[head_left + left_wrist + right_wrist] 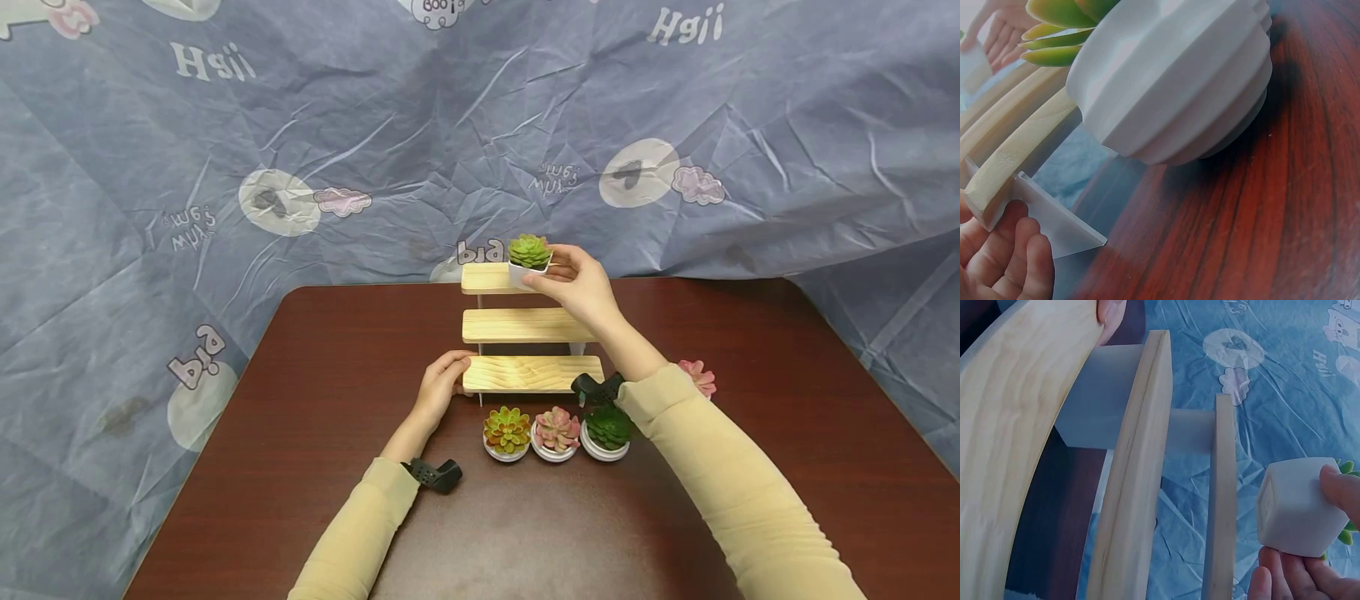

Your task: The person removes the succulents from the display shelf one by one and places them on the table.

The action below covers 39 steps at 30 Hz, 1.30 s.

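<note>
My right hand (587, 293) pinches a square white pot with a green succulent (529, 252) between thumb and fingers. In the right wrist view the white pot (1302, 506) is tilted, with a gap between it and the top board. A three-tier stand (532, 375) has pale wooden shelves on white side supports. At the left end of its lowest shelf, my left hand (442, 387) holds the board, thumb above and fingers curled beneath, as the left wrist view shows on the board's end (991, 190).
Before the stand, round white pots hold a yellow-green succulent (507, 432), a pink succulent (557, 432) and a dark green succulent (608, 427). Another pink succulent (697, 377) is partly hidden behind the right sleeve. A blue printed cloth (420, 125) hangs behind the brown table (337, 333).
</note>
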Each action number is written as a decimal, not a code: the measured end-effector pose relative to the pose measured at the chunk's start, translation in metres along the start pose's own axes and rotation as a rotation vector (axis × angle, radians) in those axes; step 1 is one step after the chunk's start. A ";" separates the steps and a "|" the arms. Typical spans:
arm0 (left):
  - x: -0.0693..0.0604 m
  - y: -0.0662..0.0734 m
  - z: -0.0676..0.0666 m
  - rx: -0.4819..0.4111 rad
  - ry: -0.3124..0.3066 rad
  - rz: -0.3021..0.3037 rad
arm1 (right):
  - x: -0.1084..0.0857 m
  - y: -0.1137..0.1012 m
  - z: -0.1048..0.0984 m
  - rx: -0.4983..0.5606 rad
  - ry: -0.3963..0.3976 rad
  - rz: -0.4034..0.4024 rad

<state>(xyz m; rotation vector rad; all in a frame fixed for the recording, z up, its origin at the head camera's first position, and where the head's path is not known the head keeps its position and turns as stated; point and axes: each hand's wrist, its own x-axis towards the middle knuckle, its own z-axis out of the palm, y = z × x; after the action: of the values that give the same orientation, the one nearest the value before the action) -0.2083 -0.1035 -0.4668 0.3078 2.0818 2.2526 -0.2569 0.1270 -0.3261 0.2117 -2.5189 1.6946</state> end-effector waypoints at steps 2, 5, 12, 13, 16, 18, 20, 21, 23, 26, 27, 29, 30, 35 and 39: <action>0.000 0.000 0.000 0.000 0.001 0.000 | -0.003 0.001 -0.005 -0.003 0.004 -0.002; 0.000 0.000 0.000 0.003 0.007 0.000 | -0.007 0.004 -0.011 0.000 0.016 -0.006; 0.004 -0.009 -0.002 0.004 0.009 -0.009 | -0.021 0.011 -0.027 0.027 0.039 -0.003; 0.006 -0.012 -0.003 0.001 0.010 -0.009 | -0.023 0.011 -0.029 0.025 0.043 -0.005; 0.010 -0.022 -0.005 -0.004 0.020 -0.012 | -0.029 0.014 -0.034 0.007 0.053 -0.023; 0.011 -0.024 -0.005 -0.004 0.031 -0.015 | -0.033 0.015 -0.037 -0.010 0.060 -0.027; 0.011 -0.025 -0.004 -0.004 0.042 -0.014 | -0.038 0.017 -0.039 -0.021 0.063 -0.031; 0.010 -0.026 -0.004 -0.003 0.047 -0.013 | -0.040 0.018 -0.041 -0.028 0.065 -0.030; 0.010 -0.026 -0.003 -0.004 0.052 -0.008 | -0.044 0.021 -0.043 -0.027 0.064 -0.030; 0.010 -0.027 -0.002 -0.002 0.058 0.005 | -0.051 0.024 -0.047 -0.034 0.060 -0.025; 0.010 -0.027 -0.002 -0.003 0.058 0.007 | -0.053 0.026 -0.048 -0.033 0.060 -0.024; 0.010 -0.027 -0.002 -0.004 0.059 0.010 | -0.057 0.027 -0.051 -0.031 0.064 -0.017; 0.010 -0.026 -0.002 -0.006 0.058 0.010 | -0.060 0.028 -0.052 -0.035 0.066 -0.013; 0.009 -0.024 -0.002 -0.010 0.053 0.005 | -0.069 0.033 -0.058 -0.050 0.086 -0.007; 0.009 -0.023 -0.003 -0.013 0.041 -0.002 | -0.076 0.039 -0.063 -0.063 0.103 -0.011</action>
<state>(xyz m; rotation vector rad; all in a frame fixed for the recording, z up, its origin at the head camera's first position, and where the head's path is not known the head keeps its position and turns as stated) -0.2193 -0.1025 -0.4893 0.2611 2.0856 2.2898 -0.1880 0.2040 -0.3503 0.1294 -2.4876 1.5769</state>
